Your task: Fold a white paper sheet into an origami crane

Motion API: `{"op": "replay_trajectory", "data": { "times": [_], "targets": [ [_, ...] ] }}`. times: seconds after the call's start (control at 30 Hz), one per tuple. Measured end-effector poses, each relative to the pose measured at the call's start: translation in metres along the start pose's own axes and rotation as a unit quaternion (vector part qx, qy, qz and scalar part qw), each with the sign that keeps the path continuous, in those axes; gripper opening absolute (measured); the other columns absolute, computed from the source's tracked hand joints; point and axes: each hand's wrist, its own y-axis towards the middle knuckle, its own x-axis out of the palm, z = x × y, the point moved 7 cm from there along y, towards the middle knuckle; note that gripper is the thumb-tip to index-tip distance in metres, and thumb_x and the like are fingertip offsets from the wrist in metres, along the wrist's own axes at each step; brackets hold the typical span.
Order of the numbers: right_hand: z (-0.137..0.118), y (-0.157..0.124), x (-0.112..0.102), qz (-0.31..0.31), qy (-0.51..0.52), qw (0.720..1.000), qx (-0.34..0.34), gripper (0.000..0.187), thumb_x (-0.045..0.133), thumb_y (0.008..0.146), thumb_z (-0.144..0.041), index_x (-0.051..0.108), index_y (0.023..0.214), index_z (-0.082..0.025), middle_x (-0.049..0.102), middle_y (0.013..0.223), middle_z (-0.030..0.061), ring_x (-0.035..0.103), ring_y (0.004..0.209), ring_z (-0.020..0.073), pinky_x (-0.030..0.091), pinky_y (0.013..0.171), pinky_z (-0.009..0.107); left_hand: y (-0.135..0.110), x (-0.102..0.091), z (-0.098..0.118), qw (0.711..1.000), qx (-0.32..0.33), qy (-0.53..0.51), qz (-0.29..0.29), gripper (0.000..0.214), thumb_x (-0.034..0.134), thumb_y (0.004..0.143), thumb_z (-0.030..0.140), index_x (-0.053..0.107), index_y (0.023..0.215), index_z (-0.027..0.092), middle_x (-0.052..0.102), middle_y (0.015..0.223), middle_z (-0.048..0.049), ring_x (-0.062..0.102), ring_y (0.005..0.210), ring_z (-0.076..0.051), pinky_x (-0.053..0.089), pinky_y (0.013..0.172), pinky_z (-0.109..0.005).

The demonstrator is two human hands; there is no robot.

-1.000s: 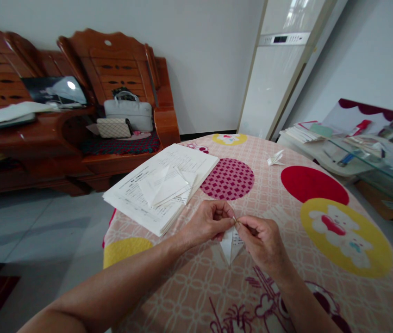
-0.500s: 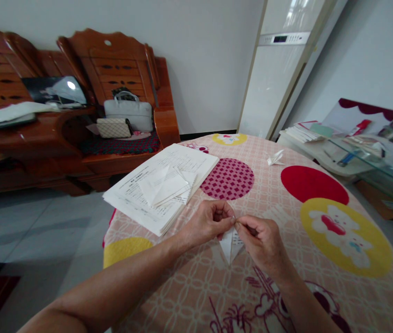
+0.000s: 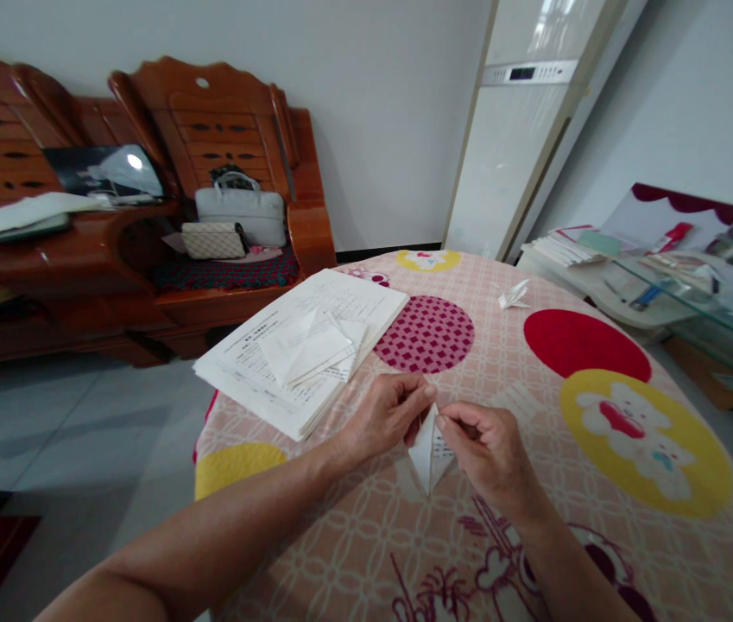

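Pink checked cloth with red, yellow and maroon circles covers the round table (image 3: 353, 553) filling the lower view. Over its near middle, both hands meet on a small white folded paper piece (image 3: 432, 453) with faint print, its lower end tapering to a point aimed down at the cloth. From the left comes the left hand (image 3: 387, 416), thumb and forefinger closed together on the paper's upper tip, the other fingers curled under. From the right comes the right hand (image 3: 490, 451), thumb and forefinger likewise pinched on that upper part, so the two hands' fingertips nearly touch. Whether the lower point rests on the cloth cannot be told.

Near the left hand, by the table's left edge, lies a thick stack of printed white sheets (image 3: 255, 380) with a larger creased white sheet (image 3: 305, 345) on top. Well apart, on the far side of the table, sits a tiny folded white paper figure (image 3: 514, 295). Behind the table stands a carved reddish-brown wooden bench (image 3: 211, 112) carrying a pale grey handbag (image 3: 241, 214) with a quilted beige purse (image 3: 212, 239) just beside it. A tall white appliance (image 3: 508, 155) stands by the far wall
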Motion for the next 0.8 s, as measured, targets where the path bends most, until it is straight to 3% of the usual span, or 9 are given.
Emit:
{"op": "replay_trajectory", "data": {
  "times": [0.1,0.23,0.3,0.5,0.6,0.73,0.8],
  "targets": [
    [0.003,0.0,-0.002,0.004,0.015,1.0,0.012,0.026,0.05,0.086,-0.023,0.05,0.061,-0.017,0.04,0.052,-0.005,0.038,0.047,0.008,0.027,0.045,0.021,0.003,0.003,-0.009,0.996,-0.031,-0.072,-0.03,0.053,0.036,0.094,0.055,0.058,0.072,0.012,0.049,0.045,0.0025,0.046,0.036,-0.007,0.028,0.037,-0.017],
    [0.005,-0.001,-0.002,0.012,0.011,1.0,0.012,0.027,0.051,0.086,-0.023,0.048,0.059,-0.018,0.038,0.049,-0.0057,0.036,0.045,0.0074,0.025,0.043,0.021,0.003,0.004,-0.006,0.996,-0.019,-0.074,-0.047,0.039,0.064,0.081,0.05,0.058,0.077,0.012,0.053,0.055,0.0025,0.048,0.042,-0.006,0.036,0.041,-0.016],
    [0.005,-0.001,-0.002,0.015,0.004,1.0,0.007,0.028,0.051,0.085,-0.023,0.046,0.058,-0.018,0.036,0.048,-0.0061,0.035,0.044,0.0072,0.025,0.043,0.021,0.002,0.003,-0.003,0.998,-0.007,-0.054,-0.039,0.037,0.068,0.078,0.047,0.057,0.076,0.012,0.053,0.056,0.0028,0.048,0.044,-0.006,0.036,0.042,-0.016],
    [0.01,0.0,0.001,-0.012,0.037,0.999,0.031,0.025,0.052,0.086,-0.024,0.054,0.062,-0.017,0.041,0.047,-0.0057,0.038,0.043,0.0078,0.028,0.042,0.021,0.0,0.001,0.004,0.999,0.031,0.041,-0.01,0.039,0.056,0.088,0.044,0.055,0.065,0.013,0.05,0.048,0.0032,0.042,0.043,-0.005,0.029,0.043,-0.016],
    [0.014,0.001,0.0,-0.011,0.071,0.996,0.055,0.024,0.053,0.085,-0.027,0.058,0.065,-0.016,0.044,0.048,-0.0057,0.04,0.042,0.0078,0.03,0.042,0.02,0.003,-0.001,0.002,0.999,0.025,0.031,-0.009,0.047,0.049,0.091,0.049,0.056,0.063,0.013,0.05,0.047,0.002,0.043,0.043,-0.006,0.03,0.043,-0.017],
    [0.028,0.003,-0.01,0.057,0.111,0.987,0.099,0.024,0.057,0.084,-0.031,0.06,0.067,-0.016,0.045,0.046,-0.0061,0.039,0.038,0.0075,0.028,0.038,0.019,0.008,-0.003,-0.006,0.999,0.013,-0.011,-0.034,0.057,0.035,0.095,0.054,0.069,0.082,0.01,0.064,0.067,-0.0057,0.055,0.056,-0.01,0.041,0.052,-0.02],
    [0.035,0.003,-0.015,0.087,0.131,0.981,0.114,0.024,0.058,0.084,-0.033,0.061,0.068,-0.015,0.046,0.044,-0.0061,0.039,0.036,0.0076,0.027,0.036,0.019,0.009,0.001,-0.012,0.997,0.001,-0.037,-0.073,0.055,0.04,0.094,0.055,0.07,0.089,0.01,0.068,0.081,-0.0093,0.061,0.069,-0.014,0.046,0.061,-0.023]
  ]
}}
